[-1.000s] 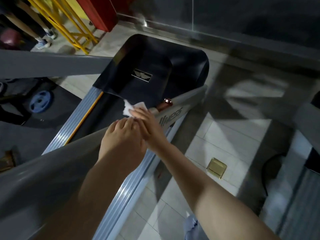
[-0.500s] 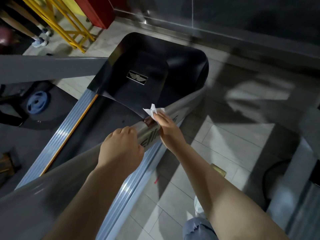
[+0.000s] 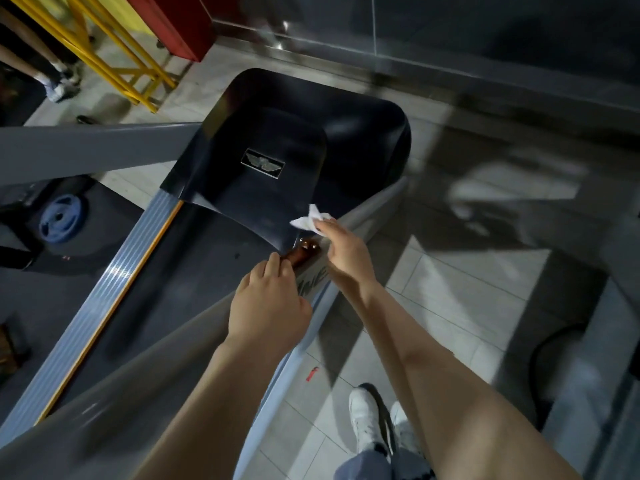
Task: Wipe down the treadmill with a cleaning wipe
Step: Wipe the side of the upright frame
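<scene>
1. Treadmill (image 3: 194, 282): dark belt running from near left to far centre, ribbed grey side rail with an orange stripe on its left, glossy black motor cover (image 3: 294, 157) with a winged badge at the far end.
2. Grey handrail (image 3: 114, 382): slants from near left up to the right edge of the motor cover; part of a printed logo shows between the two hands.
3. Cleaning wipe (image 3: 310, 221): white, crumpled, pinched in the fingertips of the right hand and lifted just above the handrail, at the near right corner of the motor cover. One second ago it lay pressed flat under the fingers on the rail; half a second ago it was already raised.
4. Right hand (image 3: 343, 247): fingers curled narrowly round the wipe, forearm reaching in from near right.
5. Left hand (image 3: 270, 303): rests on the handrail, its fingers now reaching a small brown fitting (image 3: 303, 252) beside the motor cover; earlier it sat further back along the rail. Whether the fingers grip the fitting cannot be told.
6. White shoes (image 3: 370, 424): now in view on the tiled floor (image 3: 460, 306), near right.
7. Blue weight plate (image 3: 62, 220): on the floor, far left.
8. Yellow frame (image 3: 114, 50): far left.
</scene>
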`<state>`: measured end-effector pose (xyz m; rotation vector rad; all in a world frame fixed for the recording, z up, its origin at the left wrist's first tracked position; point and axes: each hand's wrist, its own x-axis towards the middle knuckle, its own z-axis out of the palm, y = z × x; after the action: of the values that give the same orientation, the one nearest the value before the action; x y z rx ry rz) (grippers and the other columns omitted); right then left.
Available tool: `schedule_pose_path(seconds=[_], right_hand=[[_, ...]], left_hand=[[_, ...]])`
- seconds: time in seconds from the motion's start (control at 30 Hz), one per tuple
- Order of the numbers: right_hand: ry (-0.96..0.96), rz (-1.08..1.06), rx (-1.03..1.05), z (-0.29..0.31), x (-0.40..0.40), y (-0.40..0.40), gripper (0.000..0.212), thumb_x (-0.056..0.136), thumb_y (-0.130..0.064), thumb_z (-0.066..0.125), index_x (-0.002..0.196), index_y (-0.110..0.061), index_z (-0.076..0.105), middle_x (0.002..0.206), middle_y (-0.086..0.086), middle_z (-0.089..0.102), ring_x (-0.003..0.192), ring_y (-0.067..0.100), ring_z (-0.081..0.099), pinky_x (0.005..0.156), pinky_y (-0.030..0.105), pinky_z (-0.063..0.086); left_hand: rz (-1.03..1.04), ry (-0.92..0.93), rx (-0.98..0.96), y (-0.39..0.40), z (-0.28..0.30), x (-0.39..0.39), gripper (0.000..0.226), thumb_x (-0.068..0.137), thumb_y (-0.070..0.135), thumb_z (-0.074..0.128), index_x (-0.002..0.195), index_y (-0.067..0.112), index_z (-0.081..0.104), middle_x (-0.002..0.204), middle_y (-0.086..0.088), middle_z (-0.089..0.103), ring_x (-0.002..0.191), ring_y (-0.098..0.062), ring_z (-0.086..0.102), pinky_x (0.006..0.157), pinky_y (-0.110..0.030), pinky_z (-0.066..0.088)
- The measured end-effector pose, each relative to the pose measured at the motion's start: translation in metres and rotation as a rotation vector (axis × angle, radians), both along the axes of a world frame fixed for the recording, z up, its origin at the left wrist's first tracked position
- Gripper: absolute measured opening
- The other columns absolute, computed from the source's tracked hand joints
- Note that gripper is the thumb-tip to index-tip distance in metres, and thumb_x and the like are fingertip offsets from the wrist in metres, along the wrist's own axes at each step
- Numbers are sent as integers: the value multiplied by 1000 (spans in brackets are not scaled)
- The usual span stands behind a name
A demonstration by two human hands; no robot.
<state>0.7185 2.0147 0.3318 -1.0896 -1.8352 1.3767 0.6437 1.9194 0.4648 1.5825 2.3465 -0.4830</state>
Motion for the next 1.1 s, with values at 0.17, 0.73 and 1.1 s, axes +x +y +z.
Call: schedule_pose_path(seconds=[0.17,0.73,1.1], right_hand=[[-26,66,-307,-29,5,-10,30,103,-18,47,130,-20,61,128,-5,62,114,-3,56,101,10,39],[247,240,82,-169,-11,92,44,86,-24,43,115,-2,69,119,0,63,114,12,56,107,33,37],[145,105,-154,-319,33,213,42,103,-12,31,139,-16,52,148,-3,43,134,5,37,106,5,23]], left_hand=[[-83,26,-15,18,-22,1,63,90,38,43,147,13,33,152,-4,37,141,-22,32,121,-39,15],[-66,540,-128,99,-135,14,38,97,41,47,125,16,51,122,-6,56,112,-29,52,93,-39,36],[-111,657,-169,189,-269,30,47,104,36,40,139,5,35,132,-14,50,115,-31,54,88,-36,38]])
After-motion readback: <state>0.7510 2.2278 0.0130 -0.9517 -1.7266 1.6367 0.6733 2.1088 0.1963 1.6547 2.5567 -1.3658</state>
